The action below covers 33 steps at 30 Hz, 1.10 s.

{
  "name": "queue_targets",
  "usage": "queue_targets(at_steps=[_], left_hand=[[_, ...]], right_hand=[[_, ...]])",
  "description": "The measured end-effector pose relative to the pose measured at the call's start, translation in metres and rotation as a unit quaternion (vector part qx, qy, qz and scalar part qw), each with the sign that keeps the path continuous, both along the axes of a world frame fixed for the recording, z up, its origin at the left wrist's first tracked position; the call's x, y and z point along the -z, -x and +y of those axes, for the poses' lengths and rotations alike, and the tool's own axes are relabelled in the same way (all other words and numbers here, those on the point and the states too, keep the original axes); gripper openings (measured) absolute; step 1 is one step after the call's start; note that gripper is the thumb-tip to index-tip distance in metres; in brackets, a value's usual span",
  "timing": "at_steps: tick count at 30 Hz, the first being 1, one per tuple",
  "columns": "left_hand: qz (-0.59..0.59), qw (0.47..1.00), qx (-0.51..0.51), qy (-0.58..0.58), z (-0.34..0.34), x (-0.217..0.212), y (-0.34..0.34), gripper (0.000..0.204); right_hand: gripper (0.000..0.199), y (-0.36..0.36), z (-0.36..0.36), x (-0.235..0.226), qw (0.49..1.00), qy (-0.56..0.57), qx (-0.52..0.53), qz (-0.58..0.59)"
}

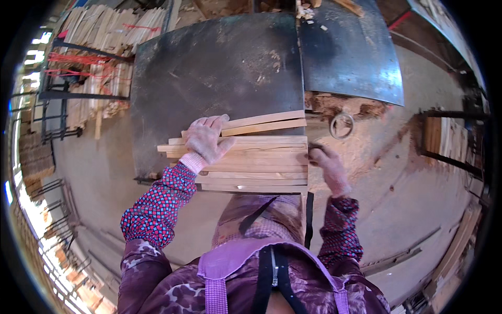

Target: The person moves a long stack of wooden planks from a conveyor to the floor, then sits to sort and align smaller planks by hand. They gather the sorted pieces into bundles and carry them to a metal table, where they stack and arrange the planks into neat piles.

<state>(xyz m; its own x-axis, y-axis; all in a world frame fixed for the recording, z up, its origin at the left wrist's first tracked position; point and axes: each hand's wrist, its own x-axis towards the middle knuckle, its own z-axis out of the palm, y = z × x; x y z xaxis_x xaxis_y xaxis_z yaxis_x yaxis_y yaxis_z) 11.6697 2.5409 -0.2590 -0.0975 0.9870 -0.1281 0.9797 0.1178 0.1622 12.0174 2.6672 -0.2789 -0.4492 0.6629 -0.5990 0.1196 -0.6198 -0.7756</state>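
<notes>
Several pale wooden strips (261, 154) lie side by side at the near edge of a dark metal tabletop (209, 68). Their right ends line up along the table's right edge, while the left ends are uneven. Two more strips (264, 124) rest at a slight slant on the far side of the row. My left hand (206, 138) lies across the left part of the strips, fingers stretched and thumb apart. Beside the right ends, my right hand (329, 165) has its fingers curled in close to the wood; whatever may be inside them is hidden.
A second metal surface (350, 52) stands at the far right, with wood chips (324, 27) on it. Below it hangs a ring (342, 126) near sawdust (361, 149). Racks hold stacked wood strips (104, 29) at the far left and more boards (444, 138) at the right.
</notes>
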Motion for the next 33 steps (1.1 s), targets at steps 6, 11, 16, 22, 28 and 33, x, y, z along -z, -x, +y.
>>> queue_targets(at_steps=[6,11,16,22,28,33], left_hand=[[-0.003,0.982,-0.031,0.188,0.021,-0.050,-0.012,0.092],[-0.017,0.963,-0.001,0.269,0.035,-0.066,-0.014,0.104],[-0.015,0.965,0.027,0.259,0.039,-0.065,-0.017,0.108],[-0.028,0.970,0.025,0.239,0.050,-0.063,-0.026,0.108],[-0.037,0.977,0.102,0.185,0.059,-0.053,-0.026,0.104],[0.025,0.957,0.163,0.240,0.095,-0.072,-0.042,0.084]], right_hand=[[0.040,0.013,-0.009,0.000,0.997,-0.036,0.028,-0.063],[0.039,0.019,-0.009,-0.003,0.997,-0.051,0.023,-0.055],[0.035,0.022,-0.010,0.002,0.997,-0.026,0.060,-0.043],[0.025,0.032,-0.001,0.009,0.995,-0.044,0.093,-0.019],[0.028,0.033,-0.006,0.022,0.987,-0.116,0.096,-0.047],[0.051,0.022,-0.010,0.030,0.946,-0.266,0.160,-0.091]])
